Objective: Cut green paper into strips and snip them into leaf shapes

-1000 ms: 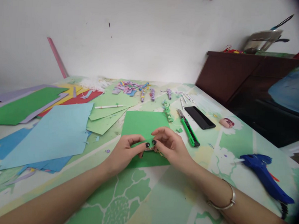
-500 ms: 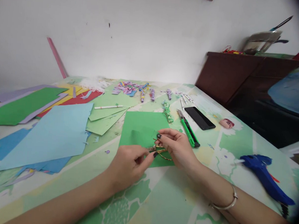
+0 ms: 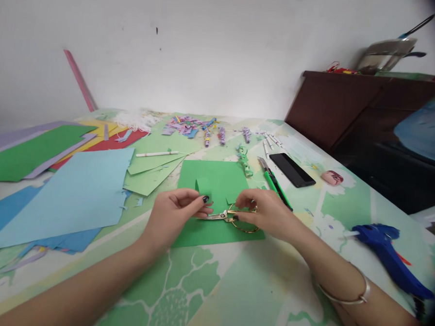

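Note:
My left hand (image 3: 174, 214) pinches a small curled piece of green paper (image 3: 203, 186) between thumb and fingers. A pair of gold-handled scissors (image 3: 220, 215) lies over the large green sheet (image 3: 217, 172), blades pointing left under my left fingertips. Around the scissors' handle loops, my right hand (image 3: 264, 211) has its thumb and fingers curled, partly covering them. A small green paper corner (image 3: 230, 201) shows beside the right fingers. Just beyond the right hand lies a green box cutter (image 3: 275, 183) with its blade out.
A black phone (image 3: 292, 170) and blue glue gun (image 3: 391, 257) lie right. Light-blue paper (image 3: 73, 194) and other sheets cover the left. Farther back are a green paper roll (image 3: 244, 159), paper scraps (image 3: 185, 126) and white markers (image 3: 273, 140). A dark cabinet (image 3: 322, 110) stands right.
The green paper piece has passed from my right hand to my left, which has moved left and up off the scissors. My right hand has come down onto the scissors' handles.

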`<state>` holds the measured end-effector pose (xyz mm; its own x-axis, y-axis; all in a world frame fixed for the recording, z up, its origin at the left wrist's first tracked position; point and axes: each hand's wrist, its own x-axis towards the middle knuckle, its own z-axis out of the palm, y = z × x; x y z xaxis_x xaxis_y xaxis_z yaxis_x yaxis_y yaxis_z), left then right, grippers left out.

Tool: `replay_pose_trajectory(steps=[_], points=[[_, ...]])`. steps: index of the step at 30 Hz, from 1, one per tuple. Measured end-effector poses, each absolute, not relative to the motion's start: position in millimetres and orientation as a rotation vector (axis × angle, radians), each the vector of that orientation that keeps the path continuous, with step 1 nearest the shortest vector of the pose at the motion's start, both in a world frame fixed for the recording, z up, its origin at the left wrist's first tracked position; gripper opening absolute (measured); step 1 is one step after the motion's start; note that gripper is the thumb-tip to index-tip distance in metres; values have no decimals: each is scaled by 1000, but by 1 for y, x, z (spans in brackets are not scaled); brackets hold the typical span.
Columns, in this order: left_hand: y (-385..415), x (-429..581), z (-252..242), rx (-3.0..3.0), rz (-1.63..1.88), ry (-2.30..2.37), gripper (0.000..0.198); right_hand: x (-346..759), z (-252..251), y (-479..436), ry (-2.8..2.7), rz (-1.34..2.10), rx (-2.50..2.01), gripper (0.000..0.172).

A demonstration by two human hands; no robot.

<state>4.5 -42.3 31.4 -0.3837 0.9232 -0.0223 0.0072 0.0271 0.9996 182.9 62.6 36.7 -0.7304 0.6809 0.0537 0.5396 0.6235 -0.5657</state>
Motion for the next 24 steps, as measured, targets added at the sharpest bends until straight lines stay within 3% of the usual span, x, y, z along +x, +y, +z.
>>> replay_pose_trajectory(steps=[4,10,13,17,20,24], points=[[-39,-3,40,917,1512,1481,17,191,40,74,-2772,707,-952,16],[-39,-9,47,898,1535,1397,18,193,44,65,-2898,749,-849,9],[-38,-10,47,897,1627,1359,16,195,44,58,-2906,761,-847,23],[-37,-10,49,928,1667,1348,13,192,38,57,-2712,1209,-892,50],[-37,-11,49,918,1648,1330,11,187,39,58,-2482,1575,-955,42],[-38,-12,49,847,1648,1308,7,184,45,57,-2194,1747,-934,34]])
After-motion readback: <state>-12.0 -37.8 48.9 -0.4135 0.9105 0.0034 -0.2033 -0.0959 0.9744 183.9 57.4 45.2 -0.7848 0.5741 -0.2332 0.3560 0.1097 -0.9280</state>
